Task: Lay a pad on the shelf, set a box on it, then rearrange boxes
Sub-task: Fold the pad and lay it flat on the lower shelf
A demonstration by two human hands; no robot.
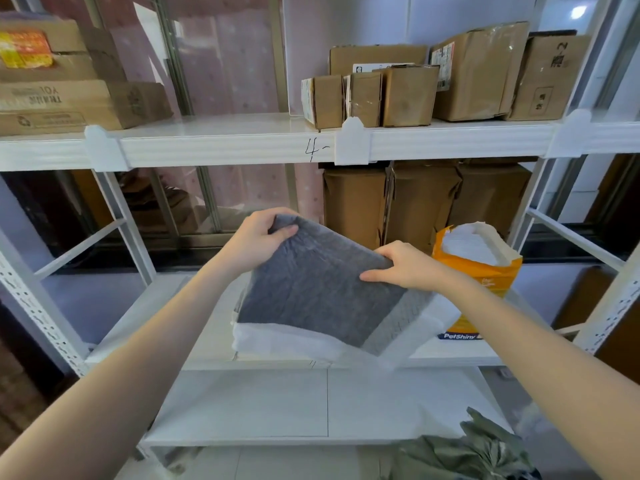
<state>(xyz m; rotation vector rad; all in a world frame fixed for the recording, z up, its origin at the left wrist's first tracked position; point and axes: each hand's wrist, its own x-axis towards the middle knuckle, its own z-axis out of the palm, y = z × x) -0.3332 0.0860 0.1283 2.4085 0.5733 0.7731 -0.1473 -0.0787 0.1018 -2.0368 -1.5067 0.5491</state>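
Pad [311,292]: grey, quilted face toward the camera, white backing showing along its lower edge. It is held above the middle shelf [166,306], tilted, upper edge raised and away from the person, lower edge hanging just over the shelf front. It appears folded; one lighter grey panel shows at lower right. Not yet laid.

Hands: left hand [258,239] pinches the upper left corner, thumb on the grey face, fingers behind. Right hand [403,266] grips the upper right edge, thumb on the face, fingers curled over the top. Both are closed on the pad, which hangs below and between them.

Key relation: the held edge runs left to right, higher at the left, roughly along the shelf's length. The free shelf surface lies below and to the left of the pad, so the left hand is nearer the bare area. Judgement: laying will call for lowering and spreading leftward.

Surroundings: an orange pack [479,271] of white pads stands just right of the right hand, top torn open. Brown boxes [422,202] stand behind it; smaller boxes [408,95] sit on the shelf above.
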